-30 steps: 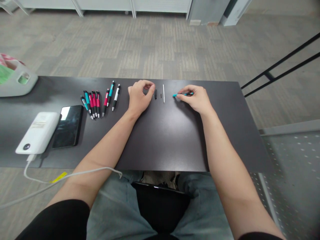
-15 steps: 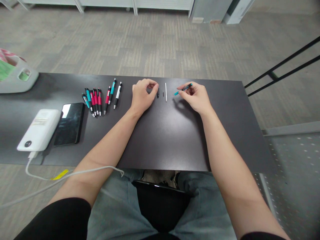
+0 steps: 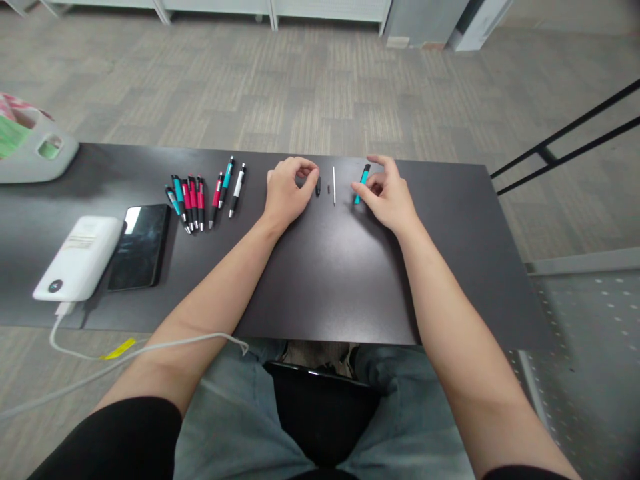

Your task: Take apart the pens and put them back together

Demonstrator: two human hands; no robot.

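Observation:
My right hand (image 3: 387,193) has its fingers spread, its thumb over a teal pen barrel (image 3: 359,194) with a black end, which lies on the dark table (image 3: 330,280). My left hand (image 3: 290,190) rests on the table with its fingers curled and thumb and forefinger close together; whether anything is between them is hidden. Right beside its fingertips lies a black pen grip (image 3: 318,187). Between the hands are a tiny dark part (image 3: 329,189), perhaps a spring, and a thin white pen refill (image 3: 335,187), both apart from the fingers.
Several teal, red and white pens (image 3: 201,203) lie left of my left hand. Farther left are a black phone (image 3: 139,248) and a white power bank (image 3: 77,260), whose cable (image 3: 175,340) crosses my left forearm. A white basket (image 3: 50,157) stands at the far left.
The teal barrel has gone from between my right fingers down onto the table, turned more upright in view. The right fingers have spread. My left hand stays in place.

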